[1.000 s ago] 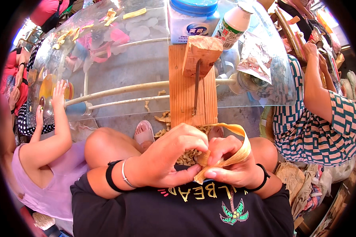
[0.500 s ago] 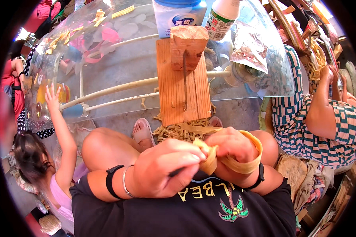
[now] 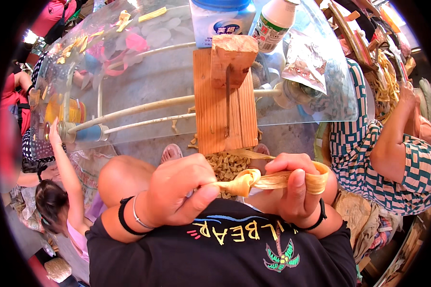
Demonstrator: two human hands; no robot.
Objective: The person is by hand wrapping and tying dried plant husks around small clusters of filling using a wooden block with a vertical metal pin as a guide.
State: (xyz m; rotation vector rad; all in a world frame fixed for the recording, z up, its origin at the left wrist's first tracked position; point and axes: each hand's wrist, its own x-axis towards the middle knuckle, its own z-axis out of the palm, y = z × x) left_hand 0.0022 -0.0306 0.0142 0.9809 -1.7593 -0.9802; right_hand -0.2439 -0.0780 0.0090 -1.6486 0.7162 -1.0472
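Note:
A flat, pliable yellow strip (image 3: 273, 180) is stretched between my hands above my lap, with a bulky knot (image 3: 244, 182) in it. My left hand (image 3: 181, 189) grips the short end of the strip left of the knot, thumb and fingers closed. My right hand (image 3: 294, 186) pinches the longer part, which loops round beside its fingers; a loose tail juts out toward the board. Below the hands lies a pile of small yellowish-brown knotted pieces (image 3: 230, 165), partly hidden by them.
A wooden board (image 3: 208, 105) with a block (image 3: 232, 55) and thin metal piece overhangs the glass table (image 3: 148, 76). A blue-lidded tub (image 3: 203, 24), a white bottle (image 3: 275, 24) and a foil packet (image 3: 304, 67) stand behind. A child (image 3: 74, 191) is left; another person (image 3: 392, 138) sits right.
My hands have moved apart, drawing the strip straight and bringing the knot into plain view. At the left, the child's raised hand has come lower.

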